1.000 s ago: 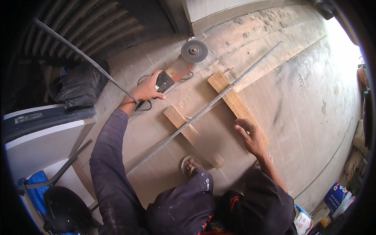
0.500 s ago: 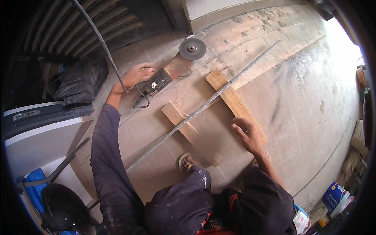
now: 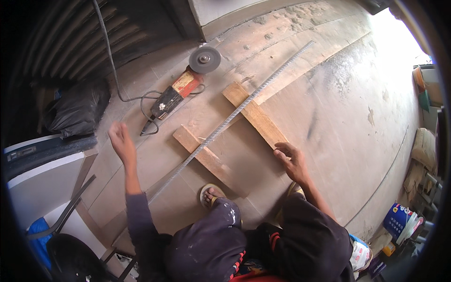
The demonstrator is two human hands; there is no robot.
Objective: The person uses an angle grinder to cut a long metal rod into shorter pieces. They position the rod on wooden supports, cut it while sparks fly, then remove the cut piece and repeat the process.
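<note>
An angle grinder [image 3: 174, 96] with a red-and-black body and a grey cutting disc [image 3: 205, 59] lies on the floor at upper left. My left hand [image 3: 123, 144] hangs in the air to its lower left, empty, fingers extended and apart from the tool. A ribbed steel rebar [image 3: 235, 113] runs diagonally across two wooden pieces. The longer plank [image 3: 258, 118] is on the right, the shorter one [image 3: 206, 157] on the left. Over the near end of the longer plank is my right hand [image 3: 292, 162], loosely curled with thumb and fingers apart; whether it touches the wood is unclear.
The grinder's cord [image 3: 110, 61] loops from the upper left beside a black plastic bag [image 3: 80, 110]. My sandalled foot [image 3: 211, 195] is close to the short wood. At lower right stands a blue-and-white container [image 3: 398, 221]. Loose debris [image 3: 300, 18] lies along the far floor.
My left hand has left the grinder and drawn back toward lower left. The grinder stays on the floor. The whole view has shifted, so the floor items appear further left.
</note>
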